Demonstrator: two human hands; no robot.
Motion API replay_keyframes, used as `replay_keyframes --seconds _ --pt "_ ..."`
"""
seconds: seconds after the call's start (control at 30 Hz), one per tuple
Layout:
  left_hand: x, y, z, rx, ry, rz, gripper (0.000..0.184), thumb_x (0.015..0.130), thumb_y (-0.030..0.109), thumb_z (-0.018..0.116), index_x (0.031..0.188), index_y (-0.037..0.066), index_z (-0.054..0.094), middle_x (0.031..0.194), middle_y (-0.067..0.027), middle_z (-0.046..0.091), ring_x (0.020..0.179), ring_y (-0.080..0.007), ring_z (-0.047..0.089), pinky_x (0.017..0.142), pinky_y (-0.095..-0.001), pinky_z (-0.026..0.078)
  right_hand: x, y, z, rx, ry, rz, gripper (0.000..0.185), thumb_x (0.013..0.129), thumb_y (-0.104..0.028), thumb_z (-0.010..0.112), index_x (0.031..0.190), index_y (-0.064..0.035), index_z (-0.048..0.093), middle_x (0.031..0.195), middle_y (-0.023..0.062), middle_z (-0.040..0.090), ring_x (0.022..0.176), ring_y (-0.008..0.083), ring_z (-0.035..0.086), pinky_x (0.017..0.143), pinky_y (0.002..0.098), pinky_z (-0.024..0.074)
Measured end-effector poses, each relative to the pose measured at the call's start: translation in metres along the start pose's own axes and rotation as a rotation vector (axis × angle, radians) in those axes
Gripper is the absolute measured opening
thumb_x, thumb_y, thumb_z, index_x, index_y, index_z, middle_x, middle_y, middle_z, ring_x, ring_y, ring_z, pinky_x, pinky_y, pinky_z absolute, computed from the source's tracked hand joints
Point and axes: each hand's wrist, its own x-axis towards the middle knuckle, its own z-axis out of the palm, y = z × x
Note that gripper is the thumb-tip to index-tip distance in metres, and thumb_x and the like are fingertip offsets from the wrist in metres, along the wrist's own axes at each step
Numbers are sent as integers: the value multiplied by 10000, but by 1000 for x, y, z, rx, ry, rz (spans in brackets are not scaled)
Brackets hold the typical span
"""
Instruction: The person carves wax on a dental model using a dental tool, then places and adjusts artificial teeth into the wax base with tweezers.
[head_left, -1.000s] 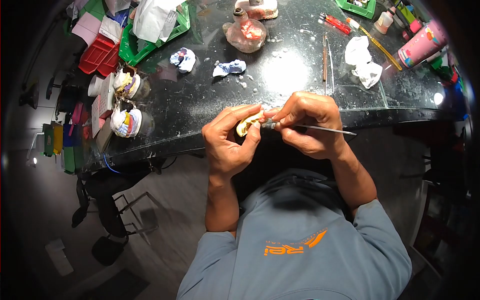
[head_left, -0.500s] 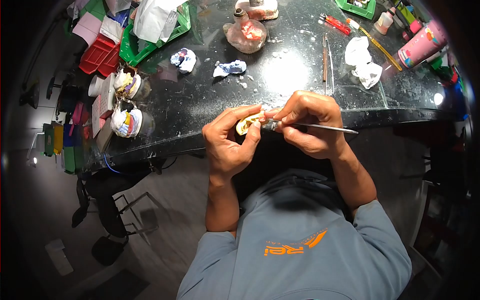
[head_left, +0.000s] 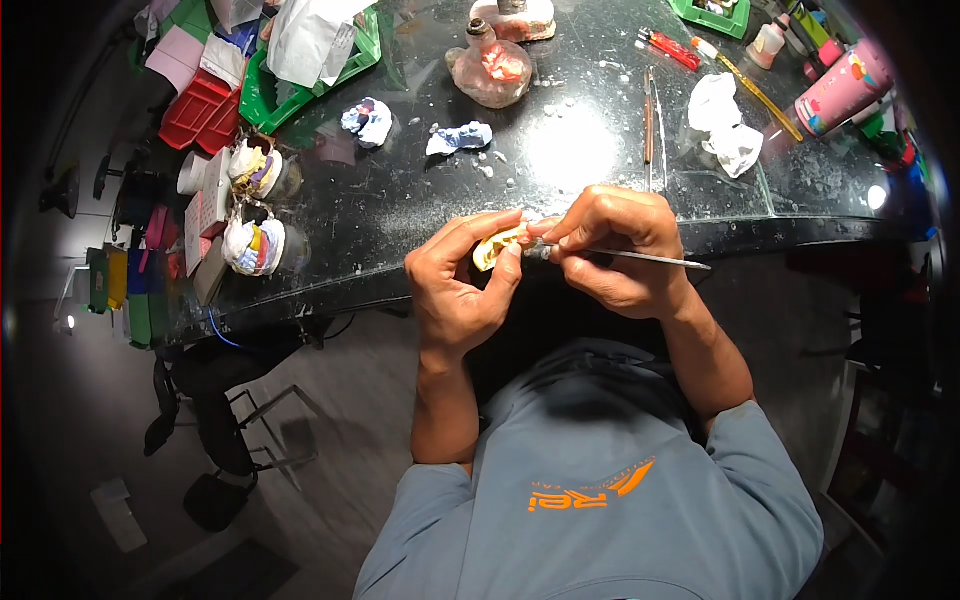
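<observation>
My left hand (head_left: 462,280) is closed around a small yellow dental cast (head_left: 490,251), pinched between thumb and fingers above the front edge of the bench. A pinkish part shows at its right end, partly covered by fingertips. In my right hand (head_left: 625,250) is a slim metal carving tool (head_left: 660,260), gripped like a pen, its handle end sticking out to the right. Its tip points left at the cast; my fingers hide whether it touches. Both hands are close together, fingertips nearly meeting.
Two dental models on articulators (head_left: 255,243) stand at left. Blue-white putty lumps (head_left: 461,138), a glass spirit lamp (head_left: 490,75), a brown-handled tool (head_left: 649,130), crumpled tissue (head_left: 735,148) and a pink bottle (head_left: 845,90) lie beyond my hands. Green (head_left: 262,95) and red trays (head_left: 203,110) sit back left.
The handle end of the carving tool has shifted slightly left and down, along with a small movement of my right hand. My left hand and the cast stay almost still.
</observation>
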Motion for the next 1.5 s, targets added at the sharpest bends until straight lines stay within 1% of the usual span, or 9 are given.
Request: replay_keyframes --seconds 0.27,0.37,0.47,0.57,0.87,0.97,1.1,1.2,1.5 --pt "-1 0 0 -18 1 -14 289 875 -59 703 1152 -39 782 1073 -161 784 939 -180 767 832 -278 594 0 0 0 0 10 7 141 811 104 741 848 38 623 943 189 739 832 180 769 764 302 638" --pt "0 -2 0 -4 4 6 287 875 -59 703 1150 -40 781 1071 -162 786 941 -179 766 830 -278 593 1 4 4 20 75 -11 108 774 35 762 824 12 670 877 116 777 749 135 752 628 267 571" --pt "0 -4 -1 -24 -1 9 286 879 -60 704 1156 -46 777 1075 -163 787 951 -176 765 835 -278 594 2 4 -2 55 -11 -91 124 819 121 710 848 44 617 954 195 723 860 204 771 813 318 644" --pt "-2 -2 1 -81 2 -43 280 891 -57 710 1164 -53 770 1073 -161 789 959 -170 763 841 -277 596 -1 0 3 133 60 26 107 833 121 693 852 50 616 934 190 709 871 217 771 833 336 647" --pt "-4 -4 4 -151 25 -93 252 937 -65 717 1186 -75 749 1051 -152 789 958 -142 748 835 -255 597 -4 2 0 84 72 50 96 874 126 674 871 45 623 916 157 692 852 183 758 886 369 649" --pt "-3 1 4 -139 30 -112 264 954 -57 725 1217 -82 735 1087 -147 778 990 -139 738 867 -257 590 -3 9 9 146 226 24 81 836 26 743 848 25 663 816 124 710 926 237 795 768 343 619" --pt "-4 3 3 -143 22 -150 292 967 -52 736 1258 -79 721 1142 -137 761 1040 -149 728 933 -271 575 1 3 18 241 365 126 88 841 25 760 863 21 675 829 127 717 935 253 797 787 332 612" --pt "-3 2 4 -134 25 -142 297 959 -62 742 1255 -77 723 1152 -138 758 1050 -154 728 945 -278 575 1 6 14 36 305 78 106 828 25 779 880 10 689 862 125 735 933 241 799 764 321 601" --pt "-3 -5 5 -74 28 -22 309 918 -105 760 1226 -78 736 1221 -172 727 1079 -183 731 936 -283 599 3 3 14 -184 236 -44 143 792 36 796 880 -2 691 915 125 747 837 242 765 716 336 592"
